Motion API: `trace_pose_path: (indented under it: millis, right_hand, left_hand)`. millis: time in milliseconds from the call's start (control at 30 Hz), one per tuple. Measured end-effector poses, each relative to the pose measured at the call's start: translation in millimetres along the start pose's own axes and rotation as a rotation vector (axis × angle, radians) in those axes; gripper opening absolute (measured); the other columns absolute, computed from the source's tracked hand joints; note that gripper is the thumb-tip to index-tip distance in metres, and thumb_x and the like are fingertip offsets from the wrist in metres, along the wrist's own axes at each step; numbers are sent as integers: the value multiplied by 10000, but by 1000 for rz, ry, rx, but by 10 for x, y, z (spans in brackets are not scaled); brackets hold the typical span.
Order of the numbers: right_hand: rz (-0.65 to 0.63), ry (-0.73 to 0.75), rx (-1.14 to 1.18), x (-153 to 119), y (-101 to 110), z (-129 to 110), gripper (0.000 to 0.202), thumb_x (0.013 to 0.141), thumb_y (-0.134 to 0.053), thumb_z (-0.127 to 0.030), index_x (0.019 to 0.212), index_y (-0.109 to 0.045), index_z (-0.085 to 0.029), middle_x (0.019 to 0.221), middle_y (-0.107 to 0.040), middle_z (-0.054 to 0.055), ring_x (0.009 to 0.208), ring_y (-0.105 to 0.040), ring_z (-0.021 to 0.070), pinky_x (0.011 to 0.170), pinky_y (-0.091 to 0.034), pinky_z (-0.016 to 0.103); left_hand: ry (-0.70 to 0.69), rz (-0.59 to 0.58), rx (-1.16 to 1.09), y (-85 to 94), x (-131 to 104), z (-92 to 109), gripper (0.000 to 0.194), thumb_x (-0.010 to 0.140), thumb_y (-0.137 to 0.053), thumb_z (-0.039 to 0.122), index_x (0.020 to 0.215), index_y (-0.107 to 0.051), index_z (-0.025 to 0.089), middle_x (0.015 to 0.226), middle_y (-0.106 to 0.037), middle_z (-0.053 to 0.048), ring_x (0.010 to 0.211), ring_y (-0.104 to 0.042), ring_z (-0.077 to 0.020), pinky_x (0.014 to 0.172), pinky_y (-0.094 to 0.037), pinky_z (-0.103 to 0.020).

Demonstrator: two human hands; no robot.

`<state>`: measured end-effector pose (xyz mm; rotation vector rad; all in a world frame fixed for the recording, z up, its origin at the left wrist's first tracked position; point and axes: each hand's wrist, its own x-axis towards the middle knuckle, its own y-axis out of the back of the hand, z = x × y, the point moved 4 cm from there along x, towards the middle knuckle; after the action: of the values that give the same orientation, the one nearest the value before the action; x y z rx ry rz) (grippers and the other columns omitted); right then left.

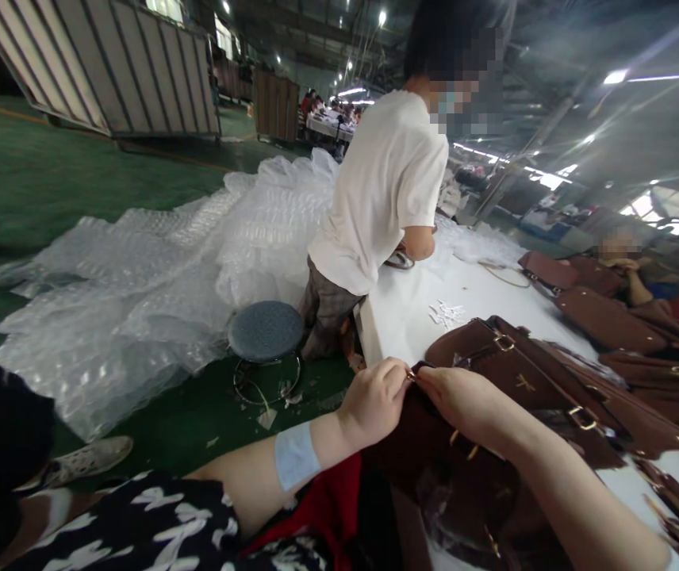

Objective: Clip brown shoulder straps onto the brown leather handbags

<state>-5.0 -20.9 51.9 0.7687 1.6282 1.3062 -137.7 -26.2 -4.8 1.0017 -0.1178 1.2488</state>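
A dark brown handbag [406, 436] stands upright in front of me, partly hidden by my arms. My left hand [377, 399] is closed in a pinch at its top edge, beside a small gold metal fitting [412, 376]. Fingers pressed together, my right hand [463, 398] grips the same edge from the other side, almost touching the left. What exactly lies between the fingertips is too small to make out. Just beyond my right hand, another brown handbag [485, 345] with gold rings and a gold bow lies on the white table [399, 321].
Several more brown bags [610, 321] lie along the table's right side, near small white strips [446, 314]. A co-worker in a white shirt [387, 182] leans over the table ahead. Left are a round stool [266, 331], heaped bubble wrap [155, 293] and a wheeled cart [119, 71].
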Motion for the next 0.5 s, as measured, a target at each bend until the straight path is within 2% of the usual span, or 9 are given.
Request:
trace_pose_path:
  millis: [133, 233, 300, 367, 433, 500]
  right_hand:
    - [40, -81, 82, -63, 28, 28, 319, 973, -360, -309, 798, -608, -211, 717, -682, 40, 653, -632, 175, 562, -357, 262]
    - [126, -193, 265, -257, 92, 148, 133, 870, -524, -295, 876, -626, -209, 776, -702, 35, 697, -636, 176, 609, -416, 252]
    - [202, -281, 363, -492, 139, 295, 202, 769, -571, -223, 963, -629, -217, 868, -720, 34, 774, -652, 186, 685, -460, 261]
    - [291, -422, 372, -810, 157, 498, 288, 699, -569, -208, 976, -642, -236, 877, -729, 29, 792, -662, 208, 718, -479, 294]
    - [389, -562, 334, -1170, 121, 705, 310, 647, -586, -248, 946, -666, -256, 835, -735, 29, 740, -667, 234, 673, -484, 326]
    - [524, -631, 340, -1512, 32, 860, 284, 607, -623, -304, 879, -692, -265, 771, -734, 30, 660, -662, 247, 602, -480, 335]
  left_hand:
    - [18, 5, 24, -5, 32, -9, 168, 960, -382, 203, 894, -535, 179, 952, -632, -87, 880, -614, -201, 803, -538, -346]
    - [39, 49, 13, -17, 41, -17, 118, 945, -417, 192, 861, -501, 191, 991, -624, -84, 926, -602, -204, 830, -532, -358]
    - [41, 75, 20, -37, 43, -24, 105, 942, -426, 186, 856, -485, 195, 1008, -619, -85, 950, -595, -209, 843, -531, -370]
    - [38, 90, 34, -62, 58, -37, 103, 946, -422, 182, 859, -475, 198, 1011, -614, -85, 954, -595, -210, 847, -531, -373]
    - [33, 102, 49, -88, 97, -53, 106, 949, -410, 176, 865, -469, 200, 1020, -608, -89, 958, -597, -211, 849, -532, -373]
    - [14, 105, 58, -116, 167, -57, 102, 951, -404, 176, 874, -467, 199, 1033, -604, -93, 967, -598, -213, 847, -534, -373]
